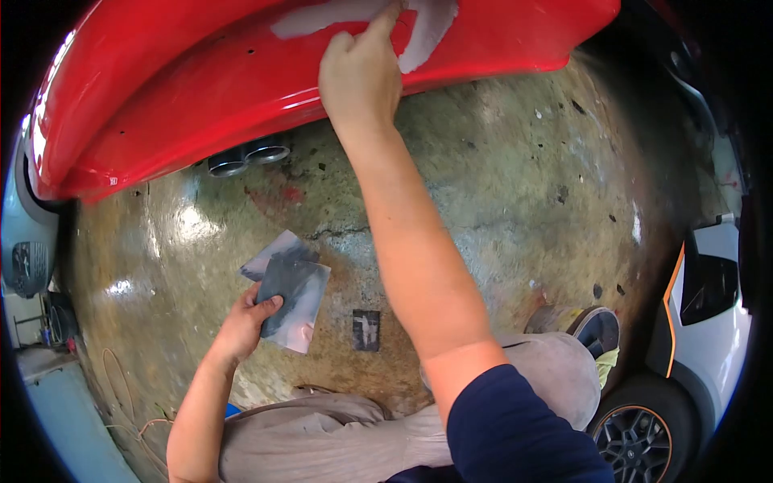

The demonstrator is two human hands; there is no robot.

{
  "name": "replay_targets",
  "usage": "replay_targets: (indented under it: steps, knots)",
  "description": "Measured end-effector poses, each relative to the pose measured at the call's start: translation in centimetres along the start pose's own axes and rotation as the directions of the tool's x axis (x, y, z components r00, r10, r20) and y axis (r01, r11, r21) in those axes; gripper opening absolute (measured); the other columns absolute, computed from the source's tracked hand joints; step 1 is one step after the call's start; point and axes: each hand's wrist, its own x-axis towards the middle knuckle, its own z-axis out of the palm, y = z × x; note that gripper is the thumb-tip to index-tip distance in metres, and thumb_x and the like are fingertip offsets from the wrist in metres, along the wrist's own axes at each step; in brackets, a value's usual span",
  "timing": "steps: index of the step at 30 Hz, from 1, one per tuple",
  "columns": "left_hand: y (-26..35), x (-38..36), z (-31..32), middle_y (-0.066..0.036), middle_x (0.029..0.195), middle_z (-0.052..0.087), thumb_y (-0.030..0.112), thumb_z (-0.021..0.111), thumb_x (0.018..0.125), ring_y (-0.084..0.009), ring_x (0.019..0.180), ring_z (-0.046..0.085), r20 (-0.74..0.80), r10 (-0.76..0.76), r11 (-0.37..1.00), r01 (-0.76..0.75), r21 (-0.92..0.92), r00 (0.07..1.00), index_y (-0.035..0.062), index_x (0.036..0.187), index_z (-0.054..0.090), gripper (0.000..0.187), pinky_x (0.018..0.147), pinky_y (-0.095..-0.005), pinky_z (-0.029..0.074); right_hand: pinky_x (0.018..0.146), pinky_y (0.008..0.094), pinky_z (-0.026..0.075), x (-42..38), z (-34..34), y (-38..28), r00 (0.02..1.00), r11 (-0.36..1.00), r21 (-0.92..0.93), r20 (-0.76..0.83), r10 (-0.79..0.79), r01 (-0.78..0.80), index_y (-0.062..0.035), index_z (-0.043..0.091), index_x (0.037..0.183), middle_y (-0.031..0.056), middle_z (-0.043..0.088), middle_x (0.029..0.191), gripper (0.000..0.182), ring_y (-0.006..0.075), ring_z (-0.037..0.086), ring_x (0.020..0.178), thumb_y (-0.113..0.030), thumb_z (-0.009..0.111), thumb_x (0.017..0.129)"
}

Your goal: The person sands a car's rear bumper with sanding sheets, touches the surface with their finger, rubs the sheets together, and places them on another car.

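Note:
My left hand [247,324] is closed on two thin, flat sheets [295,301], one overlapping the other, with the thumb on top. They look shiny grey and carry darker grey smears. Above, my right hand [361,79] reaches to the red car body panel [185,97], one finger stretched out against it. Whitish-grey filler patches [429,36] lie on the red surface around that fingertip. Its other fingers are curled or partly hidden, and nothing shows in this hand.
A small dark square with pale marks [365,330] lies on the stained concrete floor [499,185] between my arms. Twin chrome exhaust tips [248,159] show below the panel. A white car with a black wheel [636,439] stands at right. A cord [121,382] lies at left.

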Motion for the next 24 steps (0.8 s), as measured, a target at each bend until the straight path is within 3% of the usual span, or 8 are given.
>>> replay_targets:
  steps: [1,2,6,8,10,12,17,24]
  knots:
    - [0.3,0.1,-0.1,-0.01,0.118,0.066,0.012,0.064,0.095,-0.0163,0.102,0.065,0.01,0.012,0.999,-0.011,-0.036,1.0,-0.0047,0.135,0.049,0.046,0.092,-0.0307,0.051,0.093,0.0503,0.046,0.0,1.6,1.5,0.974,0.991,-0.05,-0.185,-0.13,0.123,0.0071,0.027,0.15,0.031,0.062,0.116,0.069,0.0435,0.061,0.109,-0.019,0.047,0.09]
    - [0.7,0.2,-0.1,-0.01,0.119,0.066,0.011,0.063,0.096,-0.0162,0.102,0.065,0.018,0.029,0.997,-0.028,-0.07,0.999,-0.0046,0.136,0.049,0.045,0.093,-0.0306,0.051,0.083,0.0513,0.052,0.2,2.5,3.3,0.938,0.963,-0.071,-0.217,-0.268,0.259,0.0094,0.034,0.142,0.0275,0.061,0.119,0.058,0.0442,0.065,0.098,-0.014,0.048,0.091]
    - [3.7,-0.6,0.2,-0.011,0.121,0.065,0.01,0.06,0.097,-0.0173,0.105,0.065,-0.013,0.09,0.963,-0.09,-0.254,0.996,-0.0045,0.136,0.048,0.044,0.095,-0.0317,0.05,0.077,0.0472,0.052,-4.1,3.6,3.9,0.837,0.843,0.012,-0.13,-0.532,0.537,0.0016,0.049,0.135,0.0151,0.061,0.102,0.047,0.037,0.065,0.087,-0.011,0.057,0.09]
    - [4.8,-1.1,0.1,-0.011,0.121,0.065,0.01,0.059,0.098,-0.0184,0.105,0.065,-0.057,0.114,0.929,-0.127,-0.348,0.992,-0.0044,0.136,0.048,0.042,0.095,-0.0326,0.051,0.074,0.0454,0.052,-6.7,2.6,2.9,0.78,0.797,-0.01,0.212,-0.589,0.604,-0.004,0.052,0.135,0.0144,0.059,0.098,0.045,0.0344,0.065,0.086,-0.01,0.058,0.091]
    - [5.5,-1.3,0.1,-0.012,0.121,0.064,0.01,0.057,0.098,-0.0192,0.106,0.065,-0.098,0.151,0.89,-0.179,-0.42,0.984,-0.0041,0.136,0.049,0.041,0.095,-0.0332,0.051,0.069,0.043,0.051,-9.7,0.2,2.3,0.517,0.665,0.066,0.573,-0.635,0.744,-0.0108,0.055,0.134,0.0116,0.058,0.094,0.046,0.0312,0.064,0.083,-0.008,0.06,0.089]
    - [5.6,-1.4,0.1,-0.011,0.121,0.064,0.01,0.056,0.099,-0.0193,0.106,0.065,-0.112,0.202,0.85,-0.231,-0.473,0.973,-0.0036,0.135,0.049,0.039,0.095,-0.0334,0.051,0.065,0.04,0.049,-11.8,-2.6,2.3,0.258,0.448,0.111,0.685,-0.681,0.887,-0.0147,0.058,0.133,0.0081,0.057,0.094,0.05,0.0274,0.062,0.079,-0.007,0.063,0.085]
    - [5.6,-1.7,0.0,-0.012,0.121,0.063,0.011,0.054,0.1,-0.0196,0.107,0.064,-0.122,0.266,0.779,-0.287,-0.558,0.956,-0.0023,0.134,0.05,0.037,0.094,-0.035,0.052,0.062,0.0354,0.046,-15.0,-6.5,1.6,0.176,0.384,0.097,0.77,-0.614,0.918,-0.0185,0.064,0.129,0.006,0.055,0.093,0.057,0.0222,0.056,0.073,-0.003,0.069,0.074]
    - [5.4,-2.0,-0.3,-0.012,0.121,0.063,0.011,0.055,0.099,-0.0208,0.106,0.065,-0.128,0.285,0.734,-0.302,-0.608,0.95,-0.0022,0.135,0.048,0.038,0.093,-0.036,0.054,0.066,0.0334,0.041,-15.7,-5.0,0.6,0.07,0.16,0.031,0.806,-0.587,0.987,-0.0218,0.057,0.138,0.0043,0.053,0.095,0.059,0.0192,0.052,0.077,-0.01,0.064,0.081]
